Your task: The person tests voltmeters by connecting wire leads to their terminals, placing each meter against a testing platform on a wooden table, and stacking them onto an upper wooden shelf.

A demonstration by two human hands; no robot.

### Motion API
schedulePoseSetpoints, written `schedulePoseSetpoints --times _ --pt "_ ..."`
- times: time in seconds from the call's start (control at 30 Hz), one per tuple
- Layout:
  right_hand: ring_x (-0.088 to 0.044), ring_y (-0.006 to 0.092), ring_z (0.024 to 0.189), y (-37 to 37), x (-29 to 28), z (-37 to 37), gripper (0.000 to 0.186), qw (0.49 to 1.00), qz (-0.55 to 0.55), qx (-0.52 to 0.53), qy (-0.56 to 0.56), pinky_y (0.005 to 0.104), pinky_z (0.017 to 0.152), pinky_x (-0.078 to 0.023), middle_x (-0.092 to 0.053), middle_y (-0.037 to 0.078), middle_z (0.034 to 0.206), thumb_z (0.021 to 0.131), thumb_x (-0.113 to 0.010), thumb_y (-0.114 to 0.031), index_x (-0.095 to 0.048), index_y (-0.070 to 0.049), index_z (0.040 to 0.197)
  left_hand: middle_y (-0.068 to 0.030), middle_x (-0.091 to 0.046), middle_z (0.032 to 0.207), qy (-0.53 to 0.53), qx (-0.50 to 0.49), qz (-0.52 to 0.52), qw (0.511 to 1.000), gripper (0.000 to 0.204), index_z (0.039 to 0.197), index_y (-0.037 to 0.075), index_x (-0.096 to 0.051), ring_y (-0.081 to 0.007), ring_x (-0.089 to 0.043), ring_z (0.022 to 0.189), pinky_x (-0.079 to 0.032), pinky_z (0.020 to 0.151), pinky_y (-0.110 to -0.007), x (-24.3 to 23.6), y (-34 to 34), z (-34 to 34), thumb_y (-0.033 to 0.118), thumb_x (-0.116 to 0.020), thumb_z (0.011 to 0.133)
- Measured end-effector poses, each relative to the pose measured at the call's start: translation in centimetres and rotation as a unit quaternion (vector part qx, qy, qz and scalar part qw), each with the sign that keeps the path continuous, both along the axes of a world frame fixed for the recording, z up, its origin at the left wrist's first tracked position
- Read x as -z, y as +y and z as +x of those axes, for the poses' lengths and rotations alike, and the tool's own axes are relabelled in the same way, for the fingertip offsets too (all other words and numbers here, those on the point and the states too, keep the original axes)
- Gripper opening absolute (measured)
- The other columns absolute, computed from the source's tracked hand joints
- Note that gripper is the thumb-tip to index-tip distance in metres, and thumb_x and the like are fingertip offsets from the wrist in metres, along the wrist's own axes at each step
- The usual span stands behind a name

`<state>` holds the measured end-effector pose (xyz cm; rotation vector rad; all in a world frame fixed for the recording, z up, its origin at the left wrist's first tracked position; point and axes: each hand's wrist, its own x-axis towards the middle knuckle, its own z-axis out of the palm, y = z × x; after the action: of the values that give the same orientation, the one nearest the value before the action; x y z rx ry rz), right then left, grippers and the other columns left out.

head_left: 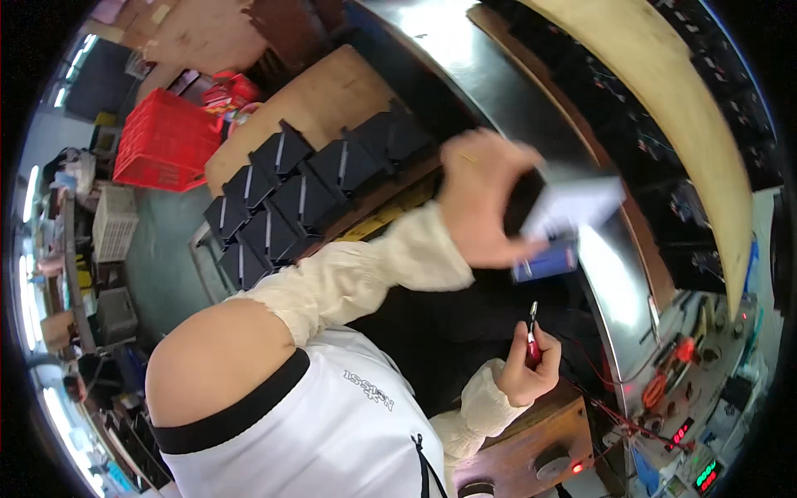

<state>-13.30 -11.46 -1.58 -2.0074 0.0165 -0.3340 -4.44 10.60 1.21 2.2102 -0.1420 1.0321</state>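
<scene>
My left hand (486, 199), blurred by motion, is raised over the bench side with fingers curved and thumb apart. Its thumb lies against a box-like piece with a white face (577, 206) and a blue side (546, 262). Blur and the dark background hide how the fingers grip it. Lower down, my right hand (530, 369) pinches a red alligator clip (532, 347) between thumb and forefinger, its metal tip pointing up. The clip is apart from the box-like piece.
Several black cases (309, 192) stand on a wooden table (332, 87) at the left, with a red crate (166, 139) beyond. A metal-topped bench (614, 274) curves along the right. Red wires (610, 415), tools and lit meters (706, 475) lie lower right, near a wooden box (527, 448) with knobs.
</scene>
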Motion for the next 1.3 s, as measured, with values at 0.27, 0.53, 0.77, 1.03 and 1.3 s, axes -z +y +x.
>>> schedulePoseSetpoints --times 0.27,0.53,0.77,1.03,1.3 --pt "-0.042 0.0029 0.069 -3.6 3.5 -0.4 0.018 0.994 -0.017 -0.012 0.103 0.0179 0.061 -0.034 -0.056 -0.005 0.078 0.084 -0.081 -0.009 -0.066 -0.001 0.089 -0.0079 -0.051 0.119 0.215 -0.543 0.211 0.784 0.082 0.131 0.018 -0.052 -0.0312 -0.047 0.117 -0.036 0.098 -0.052 4.1 27.1 -4.1 0.041 -0.082 0.058" --pt "-0.046 0.0048 0.070 -2.5 1.7 1.1 0.016 0.996 -0.039 0.039 0.068 0.0186 0.063 -0.039 -0.059 -0.003 0.079 0.085 -0.080 -0.009 -0.068 0.000 0.092 -0.0184 -0.066 0.118 0.537 -0.325 0.243 0.740 0.051 0.123 0.018 -0.064 -0.0324 -0.063 0.112 -0.048 0.091 -0.051 14.0 33.3 -6.0 0.038 -0.070 0.077" --pt "-0.051 0.0065 0.063 -7.4 6.5 -1.0 0.020 0.995 -0.021 0.043 0.093 0.0216 0.057 -0.044 -0.065 0.004 0.073 0.080 -0.083 -0.008 -0.069 0.003 0.090 -0.0230 -0.071 0.088 0.473 -0.257 0.280 0.794 0.040 0.091 0.007 -0.072 -0.0417 -0.069 0.081 -0.054 0.072 -0.054 8.0 27.7 -4.4 0.038 -0.047 0.095" --pt "-0.065 0.0151 0.061 -9.8 5.1 -1.7 0.023 0.988 -0.055 0.120 0.082 0.0269 0.059 -0.052 -0.069 0.012 0.074 0.077 -0.085 -0.012 -0.070 0.001 0.089 -0.0198 -0.056 0.137 -0.147 -0.165 0.286 0.933 0.070 0.140 0.003 -0.050 -0.0385 -0.050 0.131 -0.037 0.110 -0.047 -11.4 18.0 10.7 0.019 -0.078 0.078" --pt "-0.066 0.0233 0.059 -7.4 5.0 -1.9 0.022 0.987 -0.046 0.143 0.064 0.0320 0.059 -0.053 -0.068 0.012 0.071 0.076 -0.085 -0.018 -0.073 -0.003 0.087 0.0021 -0.016 0.167 -0.222 -0.040 0.722 0.654 0.083 0.158 0.024 -0.019 -0.0159 -0.015 0.154 -0.013 0.124 -0.049 -18.8 -7.4 35.0 0.007 -0.055 0.086"
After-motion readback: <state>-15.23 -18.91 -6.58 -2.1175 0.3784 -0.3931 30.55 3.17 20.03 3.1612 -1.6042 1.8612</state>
